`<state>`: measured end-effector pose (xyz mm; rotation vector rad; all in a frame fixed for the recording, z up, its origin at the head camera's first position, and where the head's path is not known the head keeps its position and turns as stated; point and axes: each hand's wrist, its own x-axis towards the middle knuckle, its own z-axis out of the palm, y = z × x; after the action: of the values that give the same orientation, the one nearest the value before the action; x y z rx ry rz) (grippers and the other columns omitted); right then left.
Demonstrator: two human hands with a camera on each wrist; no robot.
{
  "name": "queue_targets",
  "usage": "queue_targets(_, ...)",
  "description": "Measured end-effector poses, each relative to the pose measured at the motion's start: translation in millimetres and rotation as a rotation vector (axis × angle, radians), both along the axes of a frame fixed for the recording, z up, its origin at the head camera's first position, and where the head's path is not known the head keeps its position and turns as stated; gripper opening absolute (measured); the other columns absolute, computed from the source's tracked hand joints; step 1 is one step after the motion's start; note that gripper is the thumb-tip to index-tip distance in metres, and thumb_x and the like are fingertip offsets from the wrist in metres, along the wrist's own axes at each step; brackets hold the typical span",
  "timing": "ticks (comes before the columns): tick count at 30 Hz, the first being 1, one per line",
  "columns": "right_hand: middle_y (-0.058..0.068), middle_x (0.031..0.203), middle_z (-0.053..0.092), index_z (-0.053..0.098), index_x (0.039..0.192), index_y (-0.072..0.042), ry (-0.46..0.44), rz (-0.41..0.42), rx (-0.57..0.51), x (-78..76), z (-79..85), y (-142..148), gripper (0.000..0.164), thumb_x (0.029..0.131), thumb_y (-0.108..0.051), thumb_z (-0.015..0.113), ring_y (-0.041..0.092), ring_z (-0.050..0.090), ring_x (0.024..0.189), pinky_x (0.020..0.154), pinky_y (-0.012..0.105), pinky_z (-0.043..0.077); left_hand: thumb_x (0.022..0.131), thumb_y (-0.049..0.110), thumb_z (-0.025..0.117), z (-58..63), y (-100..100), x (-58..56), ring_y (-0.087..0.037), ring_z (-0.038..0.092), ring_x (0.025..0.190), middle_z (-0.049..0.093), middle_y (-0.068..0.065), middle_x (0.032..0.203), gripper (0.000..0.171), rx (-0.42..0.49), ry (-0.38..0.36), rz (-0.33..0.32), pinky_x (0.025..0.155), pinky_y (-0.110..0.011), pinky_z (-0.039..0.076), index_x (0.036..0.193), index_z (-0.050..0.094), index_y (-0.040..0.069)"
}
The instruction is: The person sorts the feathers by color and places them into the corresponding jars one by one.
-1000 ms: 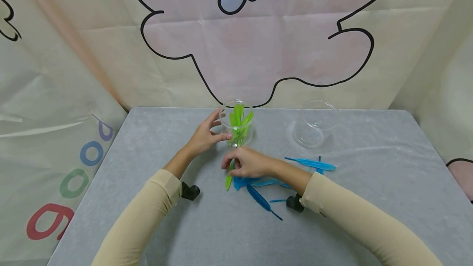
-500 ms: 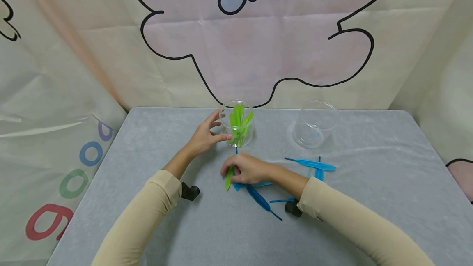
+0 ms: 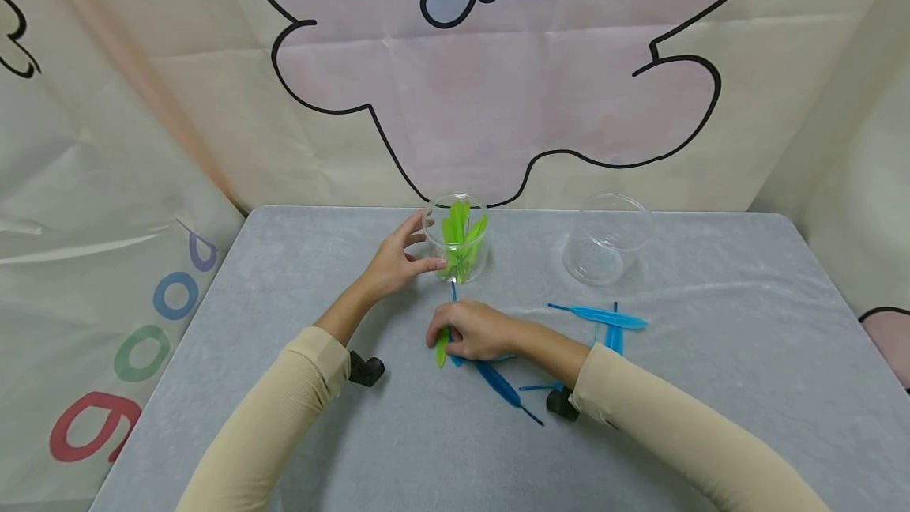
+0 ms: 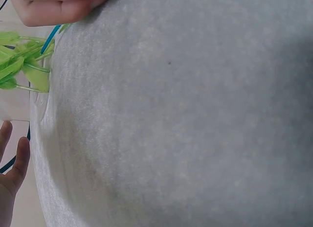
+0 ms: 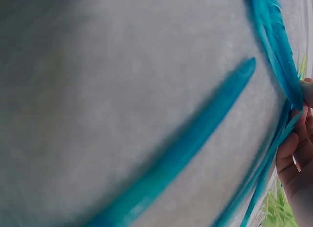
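My left hand [image 3: 392, 263] holds the left side of a clear cup [image 3: 486, 259], thumb at the front and fingers round the side. Several bright green feathers [image 3: 458, 220] stand upright in it; they also show in the left wrist view [image 4: 14, 65]. My right hand [image 3: 475, 329] is low over the table with fingers curled down onto the feathers before the cup. A green feather [image 3: 441, 348] shows under its fingertips, with a blue quill [image 3: 454, 291] sticking out beyond it. In the right wrist view, blue feathers [image 5: 281, 51] reach the fingertips; I cannot tell which feather is pinched.
Another clear cup [image 3: 597, 263] stands at the back right without feathers. A dark blue feather [image 3: 500, 384] lies nearest me, and a lighter blue feather [image 3: 607, 316] crosses another to the right. Grey cloth covers the table [image 3: 398, 449]; a printed curtain [image 3: 455, 101] hangs behind.
My right hand has drawn slightly toward me, baring more of the blue quill and covering more of the blue feathers. The left hand, the cup and the green feathers look the same.
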<state>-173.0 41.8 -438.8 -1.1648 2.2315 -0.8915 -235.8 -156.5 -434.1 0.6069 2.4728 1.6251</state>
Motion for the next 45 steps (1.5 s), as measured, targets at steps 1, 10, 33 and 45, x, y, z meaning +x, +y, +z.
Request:
queue_targets(1,-0.003,0.092,0.065,0.076,0.102,-0.011,0.002,-0.002,0.005,0.2,0.1,-0.2,0.018,0.088,-0.001,0.071,0.004,0.052,0.064,0.062,0.021,0.047,0.086,0.013,0.08,-0.3,-0.1,-0.2,-0.037,0.046,0.134,0.041,-0.019,0.152,0.089,-0.002,0.002,0.0,0.09,-0.051,0.052,0.157,0.026,0.01)
queue_targets(10,-0.006,0.09,0.067,0.077,0.098,-0.013,0.021,-0.001,0.027,-0.1,-1.1,-1.8,0.015,0.089,-0.002,0.07,0.003,0.054,0.065,0.063,0.022,0.047,0.086,0.013,0.08,0.3,-0.9,-0.3,-0.038,0.045,0.135,0.039,-0.019,0.154,0.09,-0.007,0.002,0.002,0.091,-0.053,0.051,0.157,0.026,0.009)
queue_targets(33,-0.002,0.093,0.07,0.077,0.1,-0.006,0.016,-0.002,-0.088,-10.3,20.2,-1.1,0.014,0.094,-0.002,0.066,0.008,0.06,0.078,0.072,0.023,0.051,0.087,0.005,0.077,35.0,6.1,19.8,-0.045,0.043,0.134,0.039,-0.028,0.15,0.085,-0.004,-0.015,-0.008,0.093,-0.056,0.049,0.155,0.026,-0.001)
queue_targets(45,0.001,0.098,0.07,0.075,0.104,-0.003,-0.026,-0.024,-0.229,-27.8,60.3,5.3,0.015,0.095,0.0,0.063,0.015,0.06,0.071,0.068,0.027,0.053,0.091,0.003,0.072,4.9,-1.1,2.4,-0.04,0.047,0.133,0.039,-0.022,0.153,0.082,-0.012,0.011,-0.012,0.094,-0.053,0.05,0.158,0.024,0.008)
